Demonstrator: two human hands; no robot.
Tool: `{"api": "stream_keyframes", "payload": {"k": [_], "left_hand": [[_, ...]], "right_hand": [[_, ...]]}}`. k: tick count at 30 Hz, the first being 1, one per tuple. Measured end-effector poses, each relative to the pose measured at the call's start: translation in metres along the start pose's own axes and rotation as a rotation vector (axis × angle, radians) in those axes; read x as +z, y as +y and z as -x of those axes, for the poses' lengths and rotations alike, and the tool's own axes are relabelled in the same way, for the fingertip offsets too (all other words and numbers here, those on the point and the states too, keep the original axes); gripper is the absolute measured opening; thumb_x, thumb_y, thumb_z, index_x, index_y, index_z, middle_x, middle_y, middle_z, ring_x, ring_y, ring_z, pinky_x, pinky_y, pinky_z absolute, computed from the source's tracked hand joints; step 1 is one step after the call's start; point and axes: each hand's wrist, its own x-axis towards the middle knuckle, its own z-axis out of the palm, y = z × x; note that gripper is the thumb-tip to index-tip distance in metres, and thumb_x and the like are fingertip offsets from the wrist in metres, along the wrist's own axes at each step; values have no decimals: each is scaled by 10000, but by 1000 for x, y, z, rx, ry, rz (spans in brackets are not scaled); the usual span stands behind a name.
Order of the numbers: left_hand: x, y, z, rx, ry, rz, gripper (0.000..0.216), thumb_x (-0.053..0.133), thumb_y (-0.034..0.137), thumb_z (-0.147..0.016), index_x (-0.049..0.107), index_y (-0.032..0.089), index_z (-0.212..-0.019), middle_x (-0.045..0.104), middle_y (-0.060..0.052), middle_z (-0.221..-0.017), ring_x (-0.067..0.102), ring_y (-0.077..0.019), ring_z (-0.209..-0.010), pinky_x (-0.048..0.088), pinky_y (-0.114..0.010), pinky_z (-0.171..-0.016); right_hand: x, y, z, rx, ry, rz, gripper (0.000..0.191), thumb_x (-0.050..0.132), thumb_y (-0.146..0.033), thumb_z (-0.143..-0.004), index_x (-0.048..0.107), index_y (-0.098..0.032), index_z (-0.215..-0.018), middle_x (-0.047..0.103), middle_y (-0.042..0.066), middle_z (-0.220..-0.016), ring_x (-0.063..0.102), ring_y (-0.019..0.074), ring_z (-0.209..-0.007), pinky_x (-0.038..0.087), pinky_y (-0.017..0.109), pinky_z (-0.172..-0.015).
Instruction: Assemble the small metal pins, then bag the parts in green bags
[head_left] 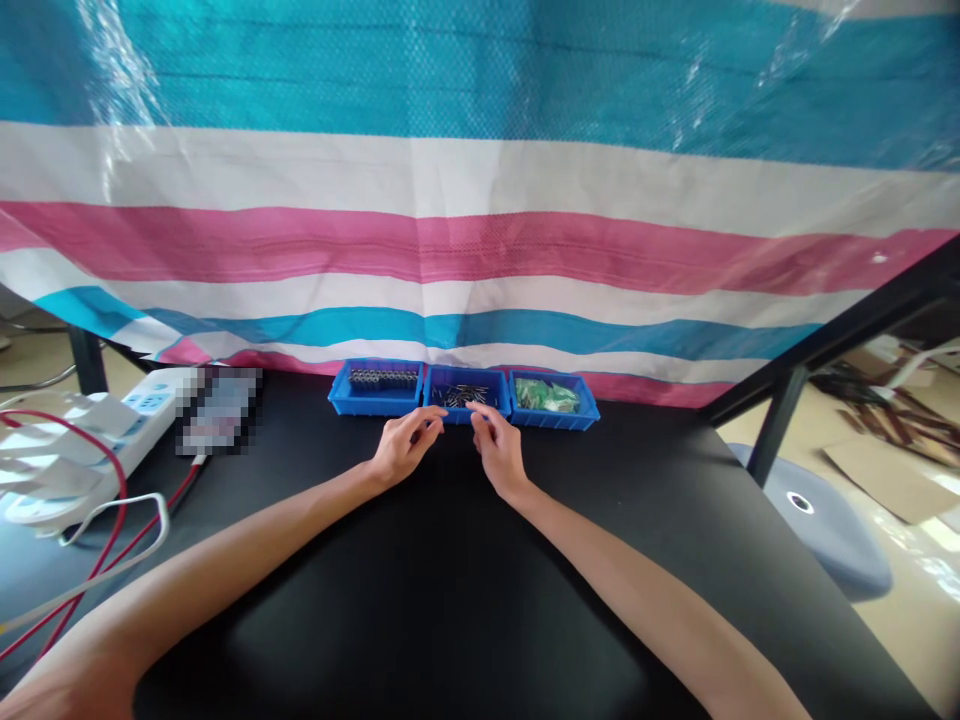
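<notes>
Three blue bins stand in a row at the back of the table. The left bin (375,407) holds rows of small dark cylindrical metal parts (384,379). Loose thin metal pieces (466,394), like pins or screws, lie in the middle bin (504,392). Green-and-clear plastic packets (546,396) fill the right bin (555,420). My left hand (405,445) is at the front left of the middle bin, thumb and fingers pinched. Facing it, my right hand (499,450) has curled fingers at that bin's front rim. Anything between the fingertips is too small to make out.
A white power strip (154,400) with plugs and red and white cables lies at the left, beside a blurred-out device (220,410). Behind the bins hangs a striped plastic sheet (480,250). A dark metal frame (780,425) and grey stool (825,520) are at the right.
</notes>
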Motion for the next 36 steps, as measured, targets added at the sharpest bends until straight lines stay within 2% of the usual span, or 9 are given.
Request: {"api": "stream_keyframes", "payload": {"k": [2, 6, 14, 20, 25, 28, 30, 34, 36], "left_hand": [[0, 0, 0, 16, -2, -24, 189, 502, 232, -919, 600, 169, -1067, 690, -24, -798, 639, -100, -646, 497, -192, -670], [0, 1, -1, 29, 7, -64, 171, 502, 239, -915, 629, 170, -1006, 668, -7, -729, 601, -87, -588, 476, -182, -632], [5, -4, -3, -65, -40, -167, 193, 492, 254, -906, 660, 181, -966, 588, 31, -576, 487, -73, -464, 396, -176, -523], [8, -7, -6, -107, -87, -220, 168, 516, 200, -873, 671, 189, -938, 568, 40, -561, 494, -78, -472, 369, -179, -520], [7, -6, -5, -115, -117, -209, 165, 518, 207, -876, 664, 185, -949, 566, 39, -576, 484, -76, -481, 373, -176, -534], [7, -6, -5, -129, -116, -221, 182, 502, 235, -890, 666, 188, -951, 514, 50, -523, 444, -75, -456, 361, -177, -519], [8, -5, -4, -117, -101, -231, 188, 497, 239, -892, 670, 190, -945, 503, 51, -512, 442, -74, -453, 362, -178, -521], [9, -3, -5, -70, -89, -244, 179, 498, 222, -884, 668, 188, -930, 519, 45, -524, 478, -76, -466, 367, -181, -528], [9, -3, -5, -60, -88, -247, 177, 496, 215, -883, 665, 189, -930, 526, 44, -527, 490, -79, -466, 368, -183, -526]], "right_hand": [[1, -2, 1, -73, -54, 42, 321, 441, -377, -944, 626, -204, -1141, 652, 4, -698, 606, 134, -595, 466, 232, -593], [2, -3, 4, -190, -133, 134, 246, 454, -297, -936, 674, -202, -992, 712, 30, -844, 669, 160, -713, 486, 244, -685], [4, -2, 0, -112, -179, 289, 221, 457, -251, -925, 672, -202, -908, 718, 19, -794, 680, 176, -704, 479, 250, -670], [3, -1, 0, -101, -159, 278, 214, 453, -237, -921, 663, -205, -899, 717, 21, -823, 682, 180, -740, 479, 249, -686], [2, -10, 1, -190, -65, 256, 227, 431, -243, -933, 652, -188, -943, 692, 51, -901, 655, 174, -826, 483, 249, -750], [-15, -28, -13, -202, -4, 337, 275, 390, -286, -956, 641, -178, -985, 673, 68, -935, 635, 158, -795, 477, 231, -690], [-38, -42, -30, -166, 4, 514, 290, 393, -324, -958, 635, -173, -1011, 678, 72, -906, 635, 169, -794, 467, 246, -719], [-89, -55, -68, 108, -17, 1084, 379, 448, -435, -930, 604, -149, -1124, 667, 152, -1006, 637, 282, -935, 450, 365, -805], [-106, -51, -80, 262, -143, 1251, 492, 461, -530, -903, 634, -103, -1073, 666, 207, -975, 630, 329, -970, 450, 404, -807]]}}
